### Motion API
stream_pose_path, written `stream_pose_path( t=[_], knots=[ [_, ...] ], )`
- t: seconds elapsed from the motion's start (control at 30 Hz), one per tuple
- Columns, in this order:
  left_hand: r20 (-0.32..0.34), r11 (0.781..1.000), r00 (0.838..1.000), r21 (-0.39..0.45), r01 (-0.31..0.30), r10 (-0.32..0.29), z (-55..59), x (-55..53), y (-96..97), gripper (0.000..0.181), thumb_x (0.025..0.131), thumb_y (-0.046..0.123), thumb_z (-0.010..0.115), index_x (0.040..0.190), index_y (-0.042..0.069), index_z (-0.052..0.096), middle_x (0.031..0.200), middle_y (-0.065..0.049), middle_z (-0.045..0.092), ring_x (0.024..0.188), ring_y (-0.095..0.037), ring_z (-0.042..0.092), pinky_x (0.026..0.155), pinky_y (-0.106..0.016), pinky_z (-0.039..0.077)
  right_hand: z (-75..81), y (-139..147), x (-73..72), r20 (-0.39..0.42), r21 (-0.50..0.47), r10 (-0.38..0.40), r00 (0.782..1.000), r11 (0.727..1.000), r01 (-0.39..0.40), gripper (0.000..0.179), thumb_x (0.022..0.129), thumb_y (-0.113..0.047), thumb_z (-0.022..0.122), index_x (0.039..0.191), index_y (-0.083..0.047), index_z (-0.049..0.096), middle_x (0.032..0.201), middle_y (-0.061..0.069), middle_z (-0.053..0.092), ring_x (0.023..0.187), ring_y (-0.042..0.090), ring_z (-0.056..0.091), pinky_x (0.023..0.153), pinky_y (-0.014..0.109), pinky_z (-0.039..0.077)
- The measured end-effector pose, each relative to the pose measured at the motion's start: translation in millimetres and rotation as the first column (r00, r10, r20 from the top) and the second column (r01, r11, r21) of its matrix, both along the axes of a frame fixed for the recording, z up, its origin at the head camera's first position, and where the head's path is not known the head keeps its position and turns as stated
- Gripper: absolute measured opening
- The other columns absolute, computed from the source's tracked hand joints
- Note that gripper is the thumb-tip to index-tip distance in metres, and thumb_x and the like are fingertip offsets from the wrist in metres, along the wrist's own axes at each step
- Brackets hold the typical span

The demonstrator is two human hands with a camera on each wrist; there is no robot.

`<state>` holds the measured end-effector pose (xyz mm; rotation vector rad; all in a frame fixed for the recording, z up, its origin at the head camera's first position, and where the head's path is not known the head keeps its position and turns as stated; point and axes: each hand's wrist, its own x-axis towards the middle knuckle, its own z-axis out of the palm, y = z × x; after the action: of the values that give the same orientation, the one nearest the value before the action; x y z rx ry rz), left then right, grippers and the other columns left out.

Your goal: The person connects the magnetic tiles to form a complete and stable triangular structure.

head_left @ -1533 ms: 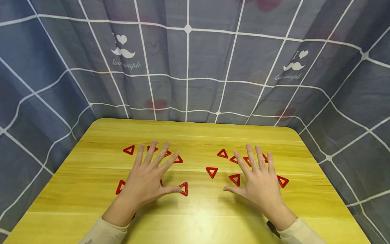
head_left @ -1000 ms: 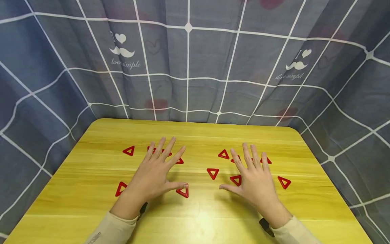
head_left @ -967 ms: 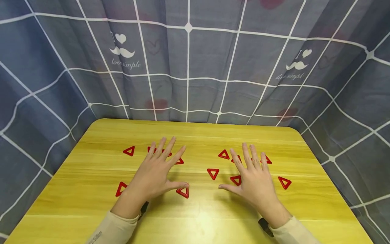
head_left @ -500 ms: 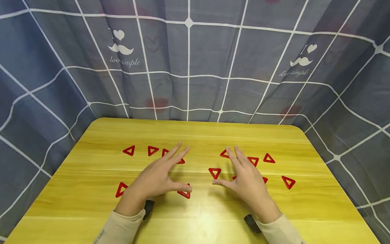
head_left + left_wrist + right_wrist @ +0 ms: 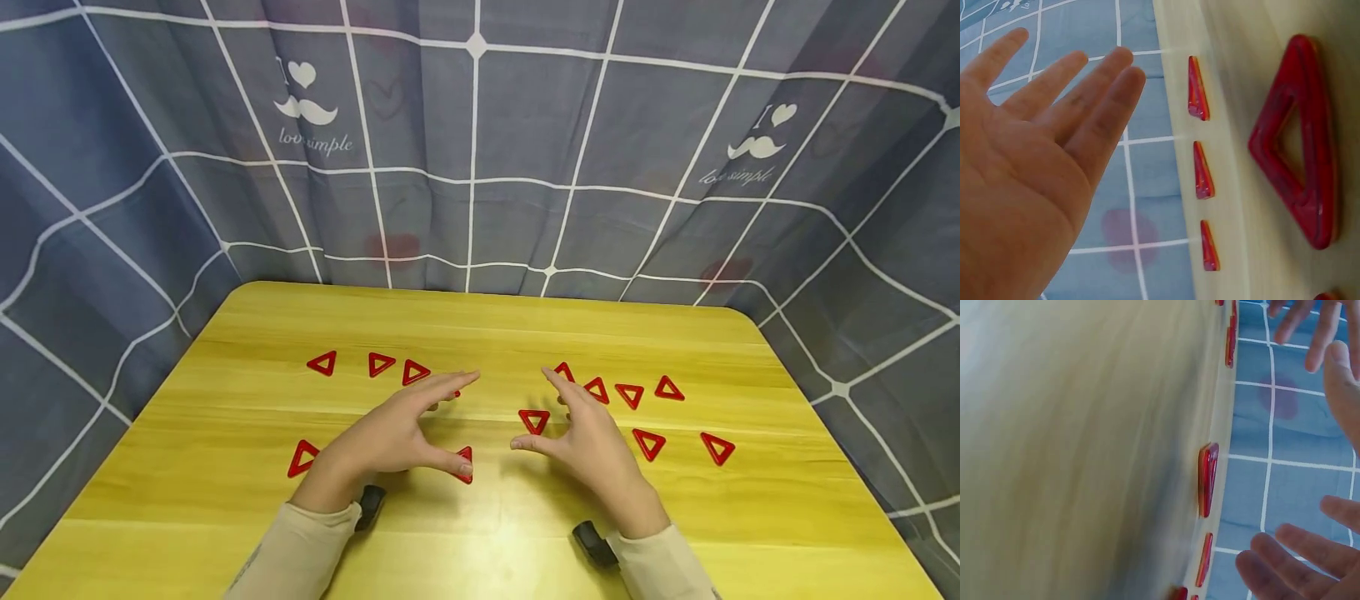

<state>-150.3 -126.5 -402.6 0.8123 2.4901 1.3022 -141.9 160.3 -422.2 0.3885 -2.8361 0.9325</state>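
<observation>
In the head view my left hand hovers over the left half of the table with its fingers extended and holds nothing. Its thumb overlaps a red triangle frame; whether they touch I cannot tell. My right hand hovers to the right, fingers stretched out, the two palms facing each other across a gap. By its thumb lies another red triangle. The left wrist view shows the spread left hand apart from a large red triangle. Fingers of the right hand appear lower right in the right wrist view.
Several more red triangles lie flat on the yellow wooden table: a left group with one triangle at its far end, and a right group including one triangle. A grey checked curtain closes off the back and both sides.
Both hands have turned from palms down to palms facing each other. The right hand has moved left, towards the left hand, uncovering triangles on the right. The triangles stay on the table.
</observation>
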Motion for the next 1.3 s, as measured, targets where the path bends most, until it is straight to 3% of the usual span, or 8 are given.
stream_pose_path(
  t=[0.2,0.33,0.5,0.63,0.97,1.1,1.3],
  knots=[
    [0.061,0.999,0.997,0.017,0.039,-0.04,-6.8,-3.8,1.3,0.1,0.066,0.043,0.095,0.15,0.044,0.04,0.141,0.008,0.051,0.127,-0.029,0.055,0.104,-0.05,0.042,-3.3,-4.7,-11.8,0.095,-0.034,-0.019,0.995,0.999,0.022,0.099,0.063,-0.051,0.093,0.146,-0.014,0.053,0.119,0.01,0.066,0.099,0.028,0.061,0.08,0.044,0.052],
    [0.1,0.999,0.994,0.013,0.051,-0.052,-11.4,-5.1,2.8,0.096,0.069,0.038,0.095,0.149,0.041,0.043,0.148,-0.001,0.048,0.124,-0.029,0.057,0.103,-0.05,0.043,-7.5,-3.0,-17.3,0.142,-0.064,-0.022,0.99,0.997,0.031,0.093,0.064,-0.049,0.094,0.142,-0.013,0.057,0.116,0.008,0.065,0.096,0.026,0.06,0.079,0.043,0.052],
    [0.146,0.998,0.987,0.022,0.064,-0.066,-16.9,-7.6,5.7,0.093,0.07,0.033,0.095,0.149,0.037,0.045,0.149,-0.002,0.049,0.123,-0.03,0.057,0.103,-0.047,0.043,-15.1,2.9,-19.8,0.168,-0.074,-0.02,0.986,0.997,0.033,0.09,0.062,-0.049,0.094,0.137,-0.012,0.061,0.116,0.006,0.067,0.094,0.023,0.061,0.081,0.042,0.052],
    [0.169,0.997,0.983,0.024,0.068,-0.071,-19.1,-8.5,5.0,0.093,0.071,0.032,0.094,0.15,0.027,0.047,0.145,-0.005,0.052,0.121,-0.029,0.058,0.102,-0.046,0.044,-19.3,4.1,-23.6,0.18,-0.1,0.006,0.984,0.995,0.012,0.086,0.062,-0.047,0.095,0.133,-0.01,0.063,0.113,0.005,0.067,0.092,0.021,0.061,0.08,0.041,0.052],
    [0.119,0.998,0.991,-0.021,0.062,-0.059,-24.0,-14.1,-3.1,0.093,0.07,0.033,0.095,0.149,0.017,0.049,0.132,-0.006,0.058,0.103,-0.024,0.06,0.09,-0.044,0.05,-22.3,0.7,-34.5,0.178,-0.132,0.106,0.978,0.988,-0.083,0.079,0.064,-0.039,0.097,0.129,-0.006,0.066,0.1,0.002,0.061,0.083,0.019,0.054,0.076,0.037,0.048],
    [0.098,0.996,0.993,-0.052,0.073,-0.067,-26.0,-17.0,-3.7,0.091,0.068,0.032,0.096,0.146,0.016,0.053,0.123,-0.003,0.06,0.097,-0.024,0.057,0.085,-0.041,0.05,-22.2,3.1,-36.7,0.194,-0.148,0.101,0.976,0.986,-0.073,0.079,0.063,-0.036,0.097,0.129,-0.006,0.067,0.103,0.003,0.062,0.087,0.018,0.058,0.08,0.037,0.05],
    [0.14,0.99,0.986,-0.096,0.102,-0.088,-30.0,-16.5,0.4,0.08,0.067,0.028,0.096,0.139,0.018,0.061,0.115,0.001,0.061,0.094,-0.022,0.054,0.083,-0.038,0.047,-24.0,10.0,-33.5,0.235,-0.155,0.086,0.968,0.987,-0.05,0.079,0.062,-0.033,0.098,0.13,-0.006,0.066,0.107,0.004,0.063,0.09,0.019,0.06,0.082,0.038,0.051]
  ],
)
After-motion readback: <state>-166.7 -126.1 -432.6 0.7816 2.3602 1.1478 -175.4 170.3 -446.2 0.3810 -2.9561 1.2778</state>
